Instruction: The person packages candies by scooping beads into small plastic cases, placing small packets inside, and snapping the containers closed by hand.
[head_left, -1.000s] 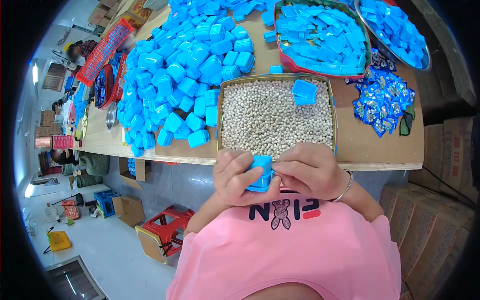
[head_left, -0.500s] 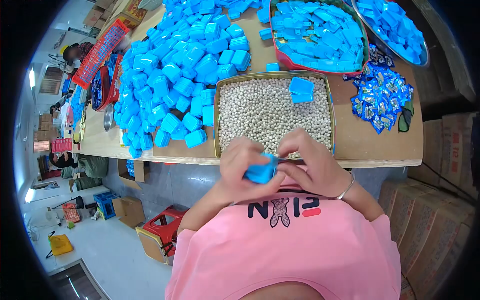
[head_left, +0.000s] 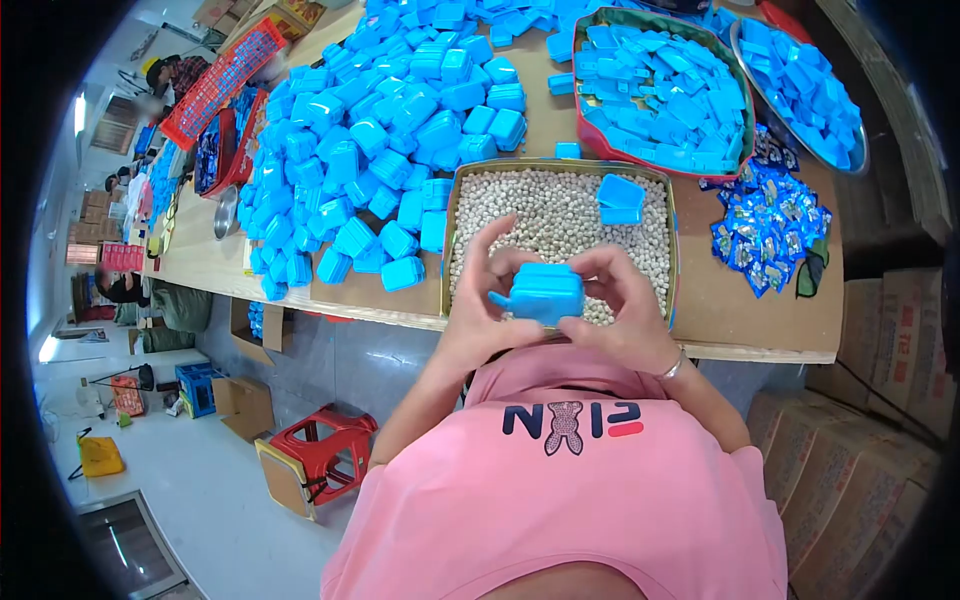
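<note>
Between my two hands a small blue plastic case (head_left: 546,293) is held over the near edge of a tray (head_left: 450,250) full of pale round beads (head_left: 530,215). My left hand (head_left: 485,310) grips its left side, with a blue tab jutting out beside the fingers. On the right side, my right hand (head_left: 630,310) holds it between thumb and fingers. An open blue case (head_left: 621,200) lies on the beads at the tray's upper right. A large heap of blue cases (head_left: 370,140) sits to the left of the tray.
A red-rimmed tray (head_left: 752,120) of blue pieces stands behind the beads, beside a metal basin (head_left: 862,150) of more. Blue printed packets (head_left: 770,225) lie at right. A red stool (head_left: 325,450) stands on the floor. People are at the far left.
Both hands have moved up and forward over the bead tray with the case, and their fingers have spread around its sides. The view has shifted slightly.
</note>
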